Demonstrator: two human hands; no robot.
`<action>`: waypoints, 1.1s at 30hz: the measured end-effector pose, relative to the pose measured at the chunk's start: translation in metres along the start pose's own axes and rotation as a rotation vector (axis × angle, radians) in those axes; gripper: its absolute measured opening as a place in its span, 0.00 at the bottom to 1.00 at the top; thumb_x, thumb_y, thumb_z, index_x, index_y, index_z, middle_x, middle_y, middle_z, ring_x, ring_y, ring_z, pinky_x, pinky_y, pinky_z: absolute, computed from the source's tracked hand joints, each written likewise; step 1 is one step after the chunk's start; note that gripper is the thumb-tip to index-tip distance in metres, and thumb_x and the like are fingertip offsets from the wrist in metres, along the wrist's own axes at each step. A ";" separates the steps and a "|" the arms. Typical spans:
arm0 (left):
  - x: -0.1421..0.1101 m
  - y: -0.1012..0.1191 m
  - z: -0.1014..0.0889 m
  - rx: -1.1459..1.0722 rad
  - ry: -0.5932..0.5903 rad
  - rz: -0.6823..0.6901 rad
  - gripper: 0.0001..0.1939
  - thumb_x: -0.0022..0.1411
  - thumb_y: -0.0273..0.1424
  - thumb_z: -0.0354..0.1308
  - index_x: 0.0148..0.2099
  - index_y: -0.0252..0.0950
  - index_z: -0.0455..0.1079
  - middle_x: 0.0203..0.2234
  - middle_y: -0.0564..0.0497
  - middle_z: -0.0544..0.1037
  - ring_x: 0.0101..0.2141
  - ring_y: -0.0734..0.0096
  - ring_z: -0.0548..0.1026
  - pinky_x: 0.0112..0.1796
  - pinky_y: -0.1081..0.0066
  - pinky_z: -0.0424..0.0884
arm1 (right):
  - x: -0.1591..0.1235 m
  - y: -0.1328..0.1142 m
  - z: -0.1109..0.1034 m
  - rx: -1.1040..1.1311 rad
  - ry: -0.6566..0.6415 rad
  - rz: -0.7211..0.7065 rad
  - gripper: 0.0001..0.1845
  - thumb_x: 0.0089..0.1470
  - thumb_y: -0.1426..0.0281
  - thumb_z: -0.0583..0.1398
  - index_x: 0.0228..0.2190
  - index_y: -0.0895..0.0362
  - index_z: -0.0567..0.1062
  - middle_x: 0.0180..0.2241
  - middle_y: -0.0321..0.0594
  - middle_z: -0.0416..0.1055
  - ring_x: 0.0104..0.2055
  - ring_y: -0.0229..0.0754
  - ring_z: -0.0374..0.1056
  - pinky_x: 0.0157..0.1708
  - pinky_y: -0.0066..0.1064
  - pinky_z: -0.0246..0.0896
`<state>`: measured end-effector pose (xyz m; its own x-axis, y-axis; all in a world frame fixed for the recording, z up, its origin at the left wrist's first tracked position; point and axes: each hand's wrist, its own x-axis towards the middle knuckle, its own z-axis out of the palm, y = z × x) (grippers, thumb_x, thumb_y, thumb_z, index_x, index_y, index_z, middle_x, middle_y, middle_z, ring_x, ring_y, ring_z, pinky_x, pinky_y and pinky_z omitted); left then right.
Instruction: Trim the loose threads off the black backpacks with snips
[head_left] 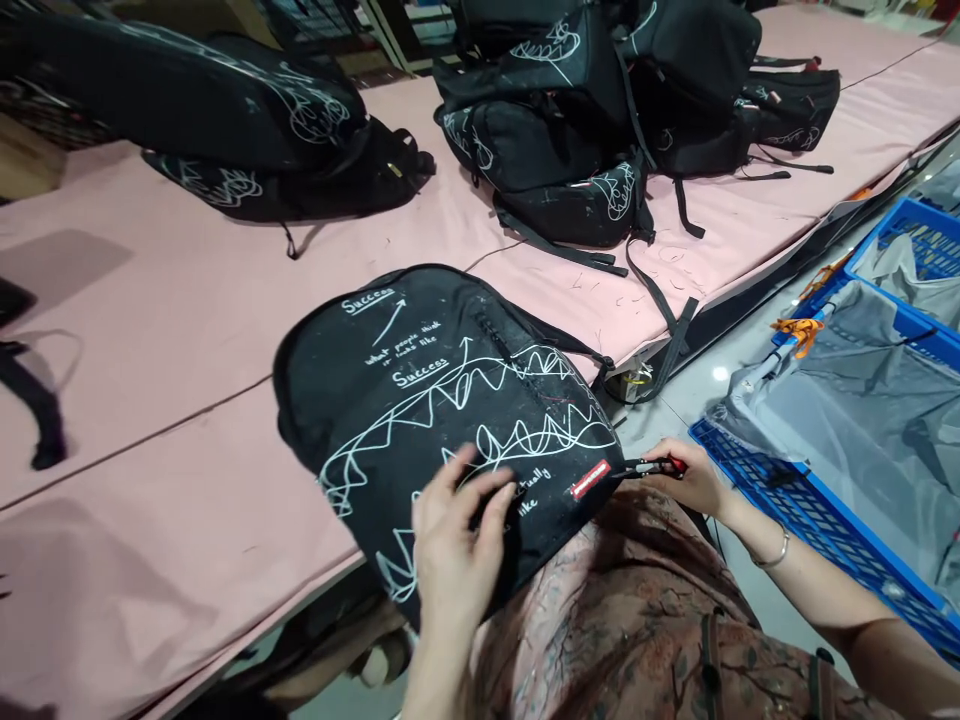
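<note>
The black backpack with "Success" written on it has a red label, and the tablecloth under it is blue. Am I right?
Not quite: the tablecloth is pink, not blue, as the head view shows. The black backpack does have "Success" written on it and a red label.

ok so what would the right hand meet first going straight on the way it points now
Most likely the black backpack: the right hand points a small tool with a red part at the backpack's edge, near the red label. Its tip may be touching; depth is unclear there.
</note>
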<state>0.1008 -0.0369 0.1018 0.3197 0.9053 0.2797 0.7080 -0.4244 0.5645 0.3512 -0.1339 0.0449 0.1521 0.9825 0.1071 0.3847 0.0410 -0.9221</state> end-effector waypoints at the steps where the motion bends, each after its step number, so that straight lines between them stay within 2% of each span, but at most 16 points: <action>1: -0.008 0.004 0.004 -0.005 -0.029 0.004 0.10 0.60 0.35 0.49 0.36 0.39 0.70 0.48 0.48 0.67 0.48 0.62 0.64 0.50 0.59 0.57 | -0.001 -0.003 0.002 -0.028 -0.010 -0.029 0.11 0.49 0.62 0.60 0.31 0.57 0.72 0.25 0.38 0.69 0.24 0.36 0.62 0.25 0.27 0.55; 3: -0.020 0.015 0.014 0.014 -0.072 -0.026 0.13 0.61 0.36 0.48 0.31 0.39 0.70 0.42 0.48 0.70 0.45 0.62 0.64 0.48 0.58 0.59 | -0.005 -0.011 0.008 -0.086 -0.025 -0.059 0.11 0.50 0.63 0.59 0.33 0.56 0.71 0.26 0.39 0.70 0.25 0.37 0.63 0.25 0.28 0.57; 7: -0.027 0.032 0.030 0.089 -0.147 -0.119 0.13 0.59 0.38 0.49 0.29 0.38 0.70 0.44 0.46 0.67 0.46 0.55 0.59 0.44 0.54 0.58 | -0.023 -0.020 0.032 -0.150 0.000 -0.070 0.11 0.53 0.66 0.56 0.39 0.56 0.68 0.34 0.41 0.71 0.34 0.40 0.67 0.32 0.30 0.61; 10: -0.023 0.034 0.033 0.072 -0.175 -0.164 0.12 0.58 0.36 0.49 0.27 0.38 0.69 0.44 0.46 0.67 0.45 0.55 0.60 0.42 0.54 0.58 | -0.038 -0.020 0.050 -0.195 0.023 -0.074 0.14 0.54 0.69 0.55 0.43 0.55 0.65 0.38 0.43 0.70 0.39 0.42 0.67 0.37 0.32 0.61; 14: -0.019 0.031 0.031 0.023 -0.193 -0.212 0.12 0.57 0.34 0.49 0.25 0.38 0.68 0.43 0.47 0.68 0.44 0.55 0.61 0.42 0.53 0.58 | -0.050 -0.018 0.066 -0.284 0.031 -0.035 0.15 0.53 0.70 0.55 0.44 0.56 0.64 0.39 0.44 0.70 0.40 0.44 0.66 0.38 0.35 0.59; 22: -0.020 0.030 0.029 -0.009 -0.209 -0.239 0.13 0.56 0.36 0.49 0.24 0.38 0.68 0.42 0.47 0.69 0.44 0.54 0.61 0.42 0.51 0.57 | -0.056 -0.028 0.075 -0.389 0.094 -0.034 0.12 0.55 0.68 0.53 0.42 0.56 0.65 0.35 0.43 0.71 0.35 0.43 0.67 0.32 0.33 0.59; 28: -0.021 0.030 0.028 0.004 -0.201 -0.218 0.13 0.57 0.36 0.47 0.25 0.38 0.68 0.42 0.47 0.69 0.45 0.54 0.62 0.42 0.53 0.57 | -0.059 -0.027 0.085 -0.442 0.146 -0.064 0.12 0.56 0.69 0.51 0.43 0.56 0.65 0.38 0.44 0.70 0.38 0.45 0.67 0.35 0.36 0.59; 33: -0.022 0.029 0.028 -0.005 -0.209 -0.200 0.14 0.57 0.36 0.47 0.25 0.38 0.68 0.43 0.47 0.70 0.45 0.54 0.62 0.42 0.53 0.58 | -0.061 -0.026 0.084 -0.421 0.158 -0.082 0.13 0.56 0.69 0.53 0.44 0.57 0.64 0.37 0.43 0.70 0.37 0.43 0.67 0.34 0.34 0.60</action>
<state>0.1316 -0.0683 0.0904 0.2973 0.9548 -0.0040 0.7669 -0.2363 0.5966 0.2552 -0.1800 0.0313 0.2301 0.9379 0.2596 0.7330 0.0084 -0.6801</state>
